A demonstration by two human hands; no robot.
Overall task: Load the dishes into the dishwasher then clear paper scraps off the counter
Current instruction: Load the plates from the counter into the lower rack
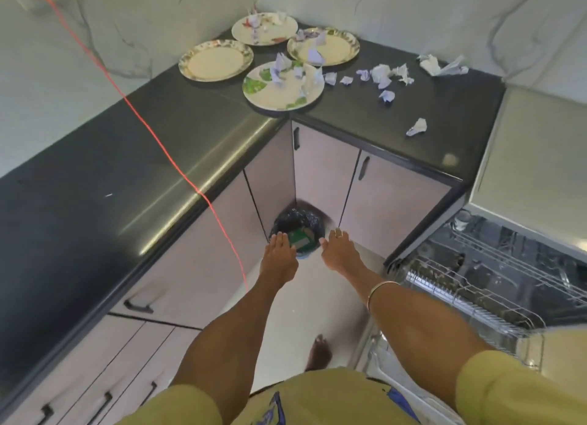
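The counter (95, 183) is seen as dark polished stone w/ a glossy rounded edge; walls (413, 11) are clad in smooth white veined marble-look slabs, & cabinet doors (390, 195) are finished in smooth matt pale laminate w/ black metal-look handles. Plates (216, 60) are glazed & shiny, printed w/ leaf & flower patterns, while the paper scraps (386, 75) are crumpled, matt, white & lilac. Dishwasher racks (476, 281) are made of thin pale wire, the bin (297, 224) is lined w/ crinkly glossy black plastic, & soft yellow cloth is worn at the sleeves (508, 389).
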